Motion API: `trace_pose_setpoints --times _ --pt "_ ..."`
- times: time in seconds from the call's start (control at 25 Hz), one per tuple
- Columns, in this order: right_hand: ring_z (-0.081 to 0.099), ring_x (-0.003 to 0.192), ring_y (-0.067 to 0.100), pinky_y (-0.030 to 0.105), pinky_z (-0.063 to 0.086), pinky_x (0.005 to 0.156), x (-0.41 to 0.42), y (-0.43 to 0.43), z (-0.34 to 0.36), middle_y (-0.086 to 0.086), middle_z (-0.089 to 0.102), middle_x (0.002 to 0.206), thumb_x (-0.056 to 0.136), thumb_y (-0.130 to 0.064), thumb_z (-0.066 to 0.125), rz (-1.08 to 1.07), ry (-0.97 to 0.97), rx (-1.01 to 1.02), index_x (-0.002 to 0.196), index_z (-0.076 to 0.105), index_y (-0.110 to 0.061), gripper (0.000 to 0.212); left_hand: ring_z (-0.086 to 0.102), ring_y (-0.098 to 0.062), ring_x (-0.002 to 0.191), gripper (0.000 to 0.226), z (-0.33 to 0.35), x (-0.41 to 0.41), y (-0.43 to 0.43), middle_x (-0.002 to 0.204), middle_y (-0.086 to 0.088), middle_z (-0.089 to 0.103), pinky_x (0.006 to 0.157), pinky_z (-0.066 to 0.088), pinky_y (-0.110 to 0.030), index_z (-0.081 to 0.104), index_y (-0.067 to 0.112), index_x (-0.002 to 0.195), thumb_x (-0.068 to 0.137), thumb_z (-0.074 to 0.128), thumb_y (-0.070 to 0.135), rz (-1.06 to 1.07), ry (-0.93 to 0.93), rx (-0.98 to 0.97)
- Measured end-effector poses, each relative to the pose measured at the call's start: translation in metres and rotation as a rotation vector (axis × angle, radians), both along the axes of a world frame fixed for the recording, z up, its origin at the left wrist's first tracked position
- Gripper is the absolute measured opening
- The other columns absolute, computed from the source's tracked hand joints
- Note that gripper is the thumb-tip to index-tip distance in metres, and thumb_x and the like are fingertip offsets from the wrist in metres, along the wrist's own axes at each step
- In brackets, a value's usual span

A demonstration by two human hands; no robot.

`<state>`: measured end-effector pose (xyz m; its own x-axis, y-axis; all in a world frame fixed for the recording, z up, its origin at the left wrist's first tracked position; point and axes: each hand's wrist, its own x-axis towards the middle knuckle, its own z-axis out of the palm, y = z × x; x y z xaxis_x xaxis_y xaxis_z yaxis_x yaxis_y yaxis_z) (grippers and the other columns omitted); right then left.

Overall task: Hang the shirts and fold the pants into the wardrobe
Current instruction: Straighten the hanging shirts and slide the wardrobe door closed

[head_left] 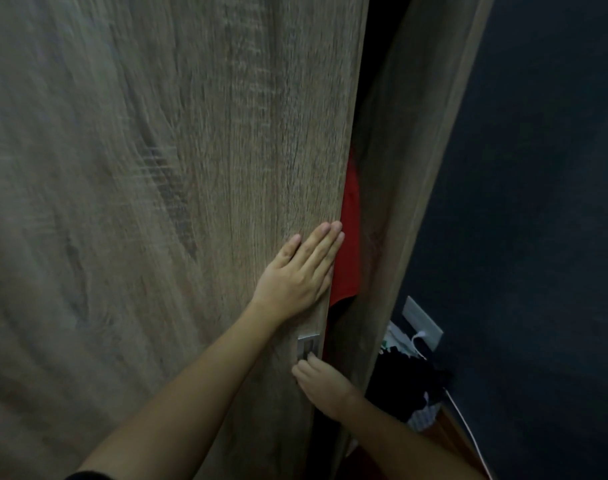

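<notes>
Left hand [295,271] flat, fingers [325,242] straight, on the wardrobe door [157,168], right hand [321,382] at the handle [308,344] (grip unclear), best pushed evenly, minding the red shirt [349,237].

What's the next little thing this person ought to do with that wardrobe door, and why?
Probably slide the wardrobe door slowly towards the frame, assuming it is being closed. The left hand lies flat near its edge, the right hand reaches the metal handle, and a narrow gap shows. A red garment hangs in that gap beside the door edge, so it might catch.
</notes>
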<state>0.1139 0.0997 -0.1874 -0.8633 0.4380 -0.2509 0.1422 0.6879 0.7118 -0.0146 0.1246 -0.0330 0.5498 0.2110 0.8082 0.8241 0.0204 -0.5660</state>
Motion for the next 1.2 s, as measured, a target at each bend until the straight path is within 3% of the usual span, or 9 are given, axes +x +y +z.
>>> trace_pose_setpoints --times 0.24,0.36,0.72,0.88,1.0,1.08,1.2 --pt "0.042 0.115 0.025 0.038 0.03 0.108 0.041 0.017 0.007 0.009 0.046 0.124 0.092 -0.024 0.048 0.004 0.046 0.001 0.129 0.048 -0.004 0.043 0.009 -0.022 0.145 0.061 0.0 0.041 0.021 0.152 -0.008 0.025 0.114 0.007 -0.039 0.024 0.006 0.147 0.097 0.036 0.039 -0.012 -0.005 -0.048" --pt "0.043 0.113 0.024 0.038 0.031 0.107 0.055 0.023 0.01 0.008 0.048 0.121 0.089 -0.026 0.052 -0.001 0.021 0.014 0.126 0.052 -0.007 0.041 0.01 -0.022 0.145 0.06 -0.001 0.056 0.029 0.152 -0.009 0.026 0.115 0.006 -0.039 0.023 0.006 0.147 0.097 0.034 0.037 -0.029 -0.013 -0.067" --pt "0.048 0.108 0.02 0.034 0.035 0.105 0.081 0.037 0.004 0.004 0.051 0.115 0.092 -0.025 0.045 0.048 0.086 -0.014 0.123 0.056 -0.01 0.035 -0.003 -0.026 0.146 0.059 0.002 0.076 0.036 0.156 -0.016 -0.002 0.115 -0.001 -0.04 0.013 0.001 0.148 0.093 0.015 0.018 0.009 0.01 -0.116" --pt "0.05 0.099 0.017 0.031 0.039 0.099 0.089 0.047 -0.005 -0.003 0.055 0.104 0.087 -0.032 0.052 0.041 0.074 -0.036 0.113 0.065 -0.019 0.031 -0.002 -0.026 0.146 0.06 0.003 0.084 0.036 0.156 -0.016 -0.007 0.116 -0.003 -0.04 0.011 0.0 0.149 0.092 0.017 0.019 0.034 0.009 -0.137" --pt "0.049 0.102 0.018 0.032 0.037 0.101 0.092 0.048 -0.004 -0.002 0.054 0.109 0.09 -0.031 0.049 0.059 0.074 -0.007 0.118 0.062 -0.017 0.034 -0.004 -0.026 0.145 0.061 0.005 0.086 0.037 0.156 -0.016 -0.008 0.116 -0.004 -0.039 0.01 0.0 0.148 0.091 0.02 0.019 0.05 0.011 -0.147" --pt "0.047 0.105 0.02 0.034 0.034 0.103 0.092 0.049 -0.006 0.001 0.052 0.113 0.092 -0.03 0.046 0.098 0.072 0.043 0.121 0.059 -0.015 0.035 -0.002 -0.026 0.145 0.062 0.006 0.087 0.035 0.156 -0.016 -0.002 0.116 -0.003 -0.039 0.011 0.0 0.148 0.09 0.024 0.019 0.046 0.004 -0.157" --pt "0.048 0.107 0.019 0.034 0.033 0.106 0.09 0.047 -0.004 -0.001 0.054 0.115 0.091 -0.031 0.049 0.05 0.113 0.036 0.118 0.063 -0.019 0.033 0.009 -0.026 0.142 0.064 0.01 0.092 0.03 0.152 -0.014 0.025 0.114 0.004 -0.04 0.017 0.001 0.146 0.088 0.035 0.018 0.032 -0.02 -0.196"
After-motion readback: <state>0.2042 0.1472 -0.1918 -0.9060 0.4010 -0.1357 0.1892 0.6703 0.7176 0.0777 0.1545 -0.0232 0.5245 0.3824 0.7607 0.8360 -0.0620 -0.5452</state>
